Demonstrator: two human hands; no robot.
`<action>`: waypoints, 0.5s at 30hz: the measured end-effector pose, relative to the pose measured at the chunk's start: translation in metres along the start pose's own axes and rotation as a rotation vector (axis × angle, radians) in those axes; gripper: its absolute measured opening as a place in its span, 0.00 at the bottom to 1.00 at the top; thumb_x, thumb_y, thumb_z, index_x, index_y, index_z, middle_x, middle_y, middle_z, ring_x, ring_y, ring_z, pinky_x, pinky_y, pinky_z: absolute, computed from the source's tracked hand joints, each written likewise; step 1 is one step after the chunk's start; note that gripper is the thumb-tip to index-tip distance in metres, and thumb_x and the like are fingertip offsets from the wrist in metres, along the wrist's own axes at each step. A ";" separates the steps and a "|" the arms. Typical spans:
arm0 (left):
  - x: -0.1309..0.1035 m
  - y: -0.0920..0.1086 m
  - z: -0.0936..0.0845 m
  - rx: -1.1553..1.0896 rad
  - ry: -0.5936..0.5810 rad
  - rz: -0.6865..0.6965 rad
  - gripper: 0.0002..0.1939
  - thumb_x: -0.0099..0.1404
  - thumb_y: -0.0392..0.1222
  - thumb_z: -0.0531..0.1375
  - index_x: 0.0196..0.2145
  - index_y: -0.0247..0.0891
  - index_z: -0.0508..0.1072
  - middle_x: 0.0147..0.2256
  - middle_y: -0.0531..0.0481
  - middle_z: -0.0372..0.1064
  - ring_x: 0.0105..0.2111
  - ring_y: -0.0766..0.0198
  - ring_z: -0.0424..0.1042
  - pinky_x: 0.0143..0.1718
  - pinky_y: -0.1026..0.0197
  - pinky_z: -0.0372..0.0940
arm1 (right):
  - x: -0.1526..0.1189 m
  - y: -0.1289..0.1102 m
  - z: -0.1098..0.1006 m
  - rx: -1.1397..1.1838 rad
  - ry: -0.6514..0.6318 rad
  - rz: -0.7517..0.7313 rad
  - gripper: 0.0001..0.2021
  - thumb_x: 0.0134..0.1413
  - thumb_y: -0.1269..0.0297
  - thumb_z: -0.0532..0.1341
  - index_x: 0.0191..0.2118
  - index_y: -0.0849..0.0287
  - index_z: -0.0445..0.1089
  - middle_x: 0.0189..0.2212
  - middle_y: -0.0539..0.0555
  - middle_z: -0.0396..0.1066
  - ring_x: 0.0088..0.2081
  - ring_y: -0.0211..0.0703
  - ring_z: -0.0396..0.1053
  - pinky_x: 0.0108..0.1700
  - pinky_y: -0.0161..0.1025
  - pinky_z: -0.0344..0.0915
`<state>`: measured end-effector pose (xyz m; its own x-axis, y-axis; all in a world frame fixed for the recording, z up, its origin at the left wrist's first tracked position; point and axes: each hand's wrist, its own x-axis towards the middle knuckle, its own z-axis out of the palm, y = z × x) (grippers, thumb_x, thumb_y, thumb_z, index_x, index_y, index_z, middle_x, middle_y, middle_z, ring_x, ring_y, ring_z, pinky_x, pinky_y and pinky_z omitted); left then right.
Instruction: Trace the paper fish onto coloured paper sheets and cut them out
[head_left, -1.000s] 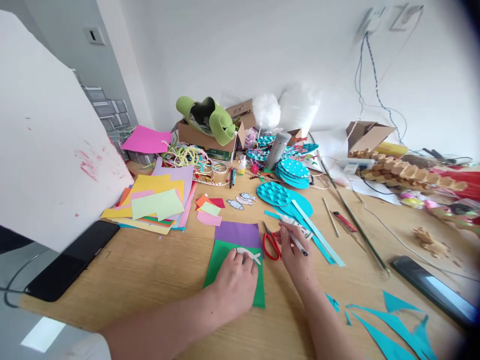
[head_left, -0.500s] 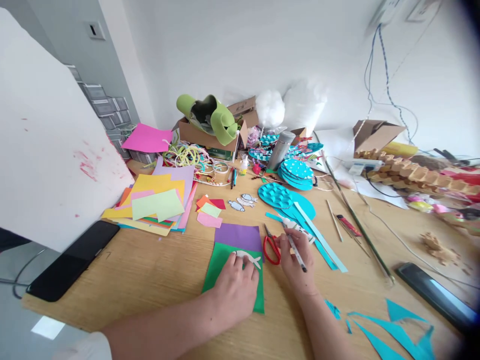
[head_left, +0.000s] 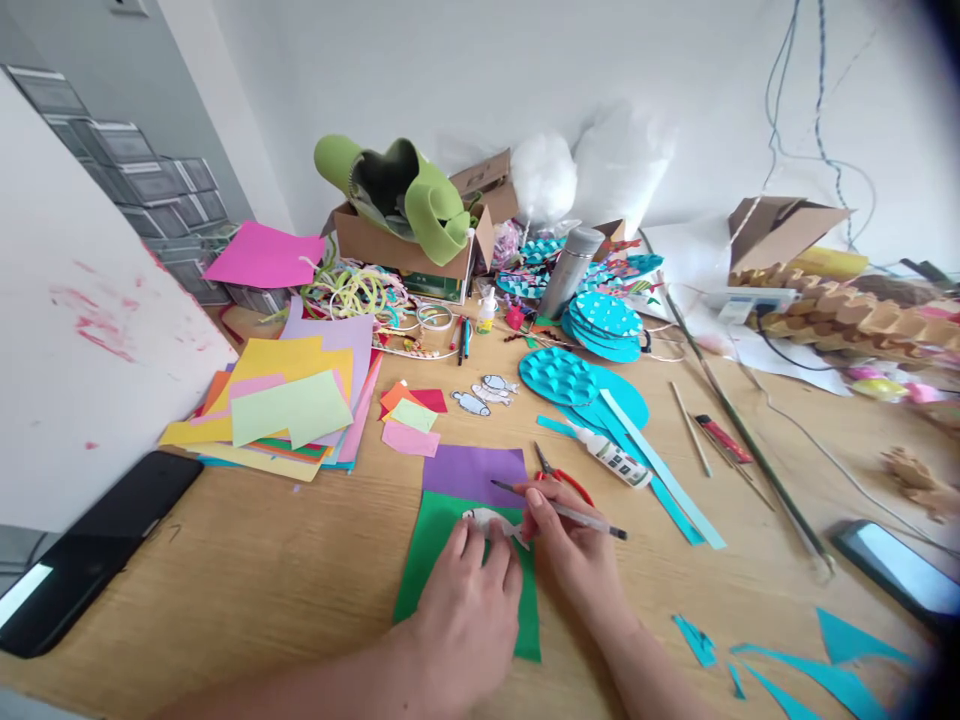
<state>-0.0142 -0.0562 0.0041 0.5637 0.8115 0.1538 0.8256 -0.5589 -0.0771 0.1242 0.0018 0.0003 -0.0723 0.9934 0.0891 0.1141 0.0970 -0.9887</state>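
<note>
Two hands work: left hand presses the paper fish flat on green paper, right hand pinches a pen at three o'clock; tracing needs steady holding

Paper sheet at lower centre of the counter, fish cutout on it, scissors just right, glue bottle further right, paper stack at left, phone lower left.

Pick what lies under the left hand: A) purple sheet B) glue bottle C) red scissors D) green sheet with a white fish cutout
D: the left hand presses on the green sheet, fingers at the white fish cutout; the right hand holds a pen beside it.
</note>
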 end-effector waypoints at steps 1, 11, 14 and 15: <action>0.000 0.000 0.001 -0.005 0.010 0.000 0.25 0.63 0.45 0.51 0.54 0.27 0.66 0.52 0.32 0.64 0.48 0.45 0.64 0.51 0.44 0.54 | 0.000 0.000 0.000 0.015 -0.006 0.018 0.11 0.55 0.56 0.59 0.36 0.58 0.72 0.20 0.49 0.66 0.21 0.38 0.65 0.22 0.34 0.64; -0.001 0.003 0.009 0.058 0.136 -0.045 0.21 0.62 0.44 0.52 0.46 0.24 0.71 0.48 0.26 0.68 0.48 0.43 0.67 0.49 0.46 0.55 | -0.004 -0.004 0.007 -0.074 0.051 0.035 0.11 0.50 0.58 0.63 0.26 0.58 0.65 0.21 0.49 0.64 0.20 0.35 0.61 0.19 0.31 0.59; 0.000 0.004 0.009 0.062 0.174 -0.071 0.19 0.61 0.43 0.54 0.43 0.25 0.72 0.46 0.28 0.70 0.47 0.45 0.69 0.49 0.47 0.56 | -0.006 -0.001 0.007 -0.106 0.052 0.050 0.10 0.50 0.59 0.64 0.26 0.58 0.65 0.19 0.48 0.64 0.19 0.34 0.60 0.19 0.31 0.58; 0.000 0.005 0.009 0.057 0.176 -0.080 0.18 0.61 0.43 0.54 0.42 0.25 0.72 0.46 0.28 0.70 0.47 0.45 0.69 0.48 0.48 0.56 | -0.006 0.000 0.007 -0.113 0.054 0.051 0.10 0.50 0.59 0.64 0.26 0.58 0.65 0.19 0.48 0.64 0.18 0.34 0.59 0.20 0.31 0.57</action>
<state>-0.0101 -0.0575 -0.0050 0.4872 0.8081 0.3311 0.8706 -0.4789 -0.1123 0.1181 -0.0050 -0.0012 -0.0107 0.9988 0.0482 0.2269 0.0493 -0.9727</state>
